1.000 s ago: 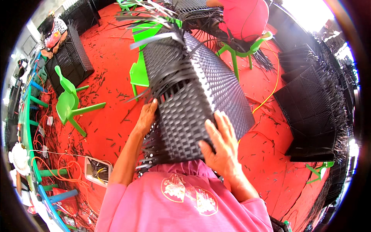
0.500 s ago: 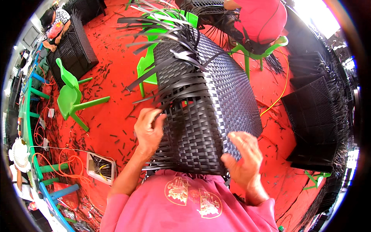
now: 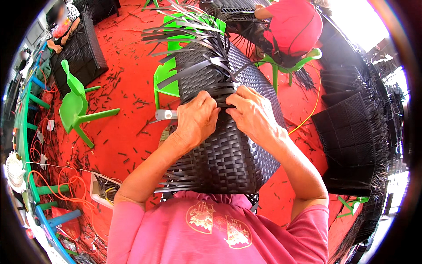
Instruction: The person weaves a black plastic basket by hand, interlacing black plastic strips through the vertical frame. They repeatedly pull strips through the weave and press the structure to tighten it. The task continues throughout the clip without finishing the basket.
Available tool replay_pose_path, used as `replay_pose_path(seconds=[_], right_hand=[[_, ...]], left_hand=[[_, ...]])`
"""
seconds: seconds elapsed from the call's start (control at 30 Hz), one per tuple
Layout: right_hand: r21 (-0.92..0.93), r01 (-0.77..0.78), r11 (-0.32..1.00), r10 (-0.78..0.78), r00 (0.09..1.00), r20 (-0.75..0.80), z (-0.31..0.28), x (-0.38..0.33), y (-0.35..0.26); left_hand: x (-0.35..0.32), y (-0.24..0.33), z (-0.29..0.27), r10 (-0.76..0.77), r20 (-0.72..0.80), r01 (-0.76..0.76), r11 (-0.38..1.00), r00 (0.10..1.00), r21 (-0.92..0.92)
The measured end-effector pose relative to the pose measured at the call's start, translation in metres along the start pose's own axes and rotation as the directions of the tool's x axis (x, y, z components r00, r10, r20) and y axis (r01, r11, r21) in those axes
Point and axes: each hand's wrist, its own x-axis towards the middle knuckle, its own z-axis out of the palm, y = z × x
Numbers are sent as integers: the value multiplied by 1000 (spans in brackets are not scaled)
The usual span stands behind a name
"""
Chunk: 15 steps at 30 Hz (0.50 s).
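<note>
A black woven furniture panel (image 3: 220, 163), made of flat glossy strips, stands in front of me with its corner edge facing me. Loose black strips (image 3: 184, 35) fan out from its upper end. My left hand (image 3: 198, 118) is closed on a flat strip low in that fan, fingertips pressed against the weave. Right beside it, my right hand (image 3: 254, 113) pinches the same band of strips between thumb and fingers. A pale grey object (image 3: 165, 115) shows just left of my left hand; what it is, I cannot make out.
Green plastic chairs stand behind the weave (image 3: 165, 81) and at the left (image 3: 72, 110). A tub with strips (image 3: 104, 189) sits lower left, near orange hoses (image 3: 66, 200). Two people (image 3: 292, 26) work further off. Dark woven pieces (image 3: 345, 132) line the right; scraps litter the red floor (image 3: 127, 132).
Both hands have moved up and inward from the sides of the weave and closed on strips near its upper middle. The pale grey object has come into sight at the left.
</note>
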Motion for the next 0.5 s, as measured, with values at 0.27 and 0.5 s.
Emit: replay_pose_path(seconds=[0.27,0.5], right_hand=[[-149,238,960,-214,963,161,-11,17,-2],[101,167,981,-187,953,240,-14,25,16]], left_hand=[[-7,-12,-13,21,49,-20,999,999,-31],[-12,-21,-21,24,59,-19,996,998,-91]])
